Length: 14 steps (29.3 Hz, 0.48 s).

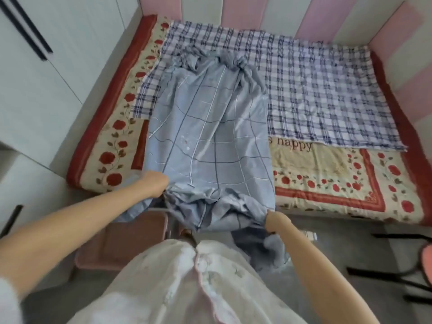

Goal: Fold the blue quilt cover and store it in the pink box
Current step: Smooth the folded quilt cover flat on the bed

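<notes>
Blue quilt cover (210, 127) lies lengthwise on bed (327, 174), far end bunched, near end hanging over edge. I judge it light, limp, crease-prone; corners best for grip. Left hand (156, 185) and right hand (275, 220) each clutch near hem. Pink box (121, 242) on floor beneath.

The blue quilt cover (210, 136) I'm gripping is thin, smooth cloth with a faint sheen, creased where it bunches. The checked sheet (327, 90) at upper right is crinkly woven cloth. The rose-printed blanket (327, 174) below it looks thick, matt and slightly fuzzy. The wardrobe doors (35, 78) at upper left are smooth, matt white.
</notes>
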Available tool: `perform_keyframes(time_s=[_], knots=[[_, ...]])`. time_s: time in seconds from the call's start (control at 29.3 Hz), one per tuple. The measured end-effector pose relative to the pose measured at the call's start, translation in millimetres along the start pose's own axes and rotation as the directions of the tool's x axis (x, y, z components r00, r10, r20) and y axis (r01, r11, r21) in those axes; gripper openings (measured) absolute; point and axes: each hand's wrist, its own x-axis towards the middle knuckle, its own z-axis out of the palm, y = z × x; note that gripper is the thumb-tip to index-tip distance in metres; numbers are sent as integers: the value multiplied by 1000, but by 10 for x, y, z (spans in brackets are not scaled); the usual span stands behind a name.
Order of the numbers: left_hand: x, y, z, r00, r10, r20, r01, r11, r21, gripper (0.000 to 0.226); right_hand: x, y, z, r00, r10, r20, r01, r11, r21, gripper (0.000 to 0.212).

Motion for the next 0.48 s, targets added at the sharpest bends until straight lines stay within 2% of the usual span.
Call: perform_keyframes(time_s=[0.03,0.07,0.14,0.21,0.27,0.31,0.38,0.41,0.48], knots=[[5,12,-25,1000,1,-30,-1,1000,-17,25,-3,48,46,997,-11,76,14,999,-29,37],[39,-24,-41,1000,1,3,-1,1000,-27,26,-13,67,35,982,-18,186,42,991,-128,36],[116,-130,19,988,88,123,-72,989,-131,25,-57,84,-136,935,-12,355,84,979,-188,27],[111,-221,77,927,195,321,-89,944,-317,20,-48,168,-233,867,-2,498,103,979,-176,33],[125,-248,111,845,301,443,-24,847,-531,22,12,236,-275,784,2,621,55,996,-73,43],[118,-232,114,820,331,467,-5,820,-573,27,68,247,-244,783,-31,621,12,999,34,45],[161,-162,165,778,401,484,-71,821,-567,32,134,210,-175,851,-137,506,-9,961,275,55],[216,-114,176,767,435,472,-108,812,-574,32,195,173,-142,894,-180,411,5,920,391,57],[429,-63,252,809,494,319,-251,781,-572,23,363,113,-142,950,-239,203,54,762,645,44]])
